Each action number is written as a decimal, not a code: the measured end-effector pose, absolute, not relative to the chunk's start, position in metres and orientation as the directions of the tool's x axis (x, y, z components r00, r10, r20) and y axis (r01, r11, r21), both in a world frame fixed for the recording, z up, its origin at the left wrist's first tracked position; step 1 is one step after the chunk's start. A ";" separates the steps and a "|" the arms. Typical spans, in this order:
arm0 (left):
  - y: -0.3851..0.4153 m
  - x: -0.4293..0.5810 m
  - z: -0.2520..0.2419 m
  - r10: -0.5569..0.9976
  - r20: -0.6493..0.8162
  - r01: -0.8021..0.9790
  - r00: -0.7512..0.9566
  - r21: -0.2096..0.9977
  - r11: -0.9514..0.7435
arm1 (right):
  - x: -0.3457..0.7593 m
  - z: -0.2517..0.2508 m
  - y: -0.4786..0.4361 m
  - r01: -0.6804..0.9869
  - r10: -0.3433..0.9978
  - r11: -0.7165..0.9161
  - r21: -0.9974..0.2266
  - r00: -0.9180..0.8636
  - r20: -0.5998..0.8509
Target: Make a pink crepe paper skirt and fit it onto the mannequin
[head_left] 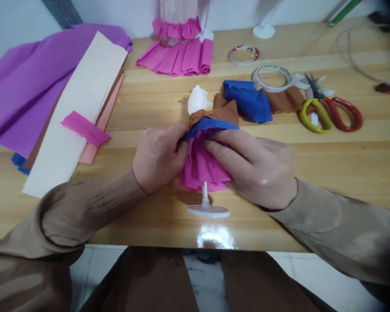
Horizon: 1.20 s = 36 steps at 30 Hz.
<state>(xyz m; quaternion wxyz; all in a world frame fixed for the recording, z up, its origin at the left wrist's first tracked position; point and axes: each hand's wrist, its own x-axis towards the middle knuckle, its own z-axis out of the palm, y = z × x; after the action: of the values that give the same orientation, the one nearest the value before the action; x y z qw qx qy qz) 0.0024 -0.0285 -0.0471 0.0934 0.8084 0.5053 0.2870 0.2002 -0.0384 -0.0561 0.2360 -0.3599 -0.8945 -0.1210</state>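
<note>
In front of me a small figure on a white round stand (pixel 207 210) wears a pleated pink crepe paper skirt (pixel 203 162). A blue crepe paper strip (pixel 214 124) lies around its waist, below a brown crepe paper piece (pixel 216 113). White wrapping (pixel 197 99) covers the top. My left hand (pixel 162 156) pinches the left end of the blue strip between thumb and fingers. On the other side, my right hand (pixel 256 167) is closed at the waist, its fingertips pressing the pink skirt just under the blue strip. The right thumb is hidden.
Scissors (pixel 327 104) with yellow and red handles lie at the right, near tape rolls (pixel 273 79) and a blue paper piece (pixel 248 99). Purple, cream (pixel 76 112) and pink paper sheets cover the left. Another pink-skirted stand (pixel 177 28) is at the back.
</note>
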 end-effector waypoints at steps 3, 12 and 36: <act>-0.030 0.002 -0.047 0.878 0.350 0.769 0.326 0.443 -0.461 | 0.201 -0.058 -0.033 0.704 0.564 0.708 0.057 -0.612 0.555; -0.029 0.001 -0.049 0.880 0.334 0.775 0.338 0.431 -0.462 | 0.199 -0.065 -0.021 0.687 0.471 0.726 0.035 -0.534 0.702; -0.063 0.020 -0.033 0.816 0.375 0.746 0.439 0.355 -0.564 | 0.204 -0.056 -0.024 0.698 0.506 0.714 -0.044 -0.472 0.722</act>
<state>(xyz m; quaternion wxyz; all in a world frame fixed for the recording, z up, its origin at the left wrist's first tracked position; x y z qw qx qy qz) 0.0203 -0.0625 -0.0325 0.0684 0.8456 0.4619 0.2588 0.2042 -0.0238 -0.0558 0.3716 -0.3550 -0.8480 -0.1296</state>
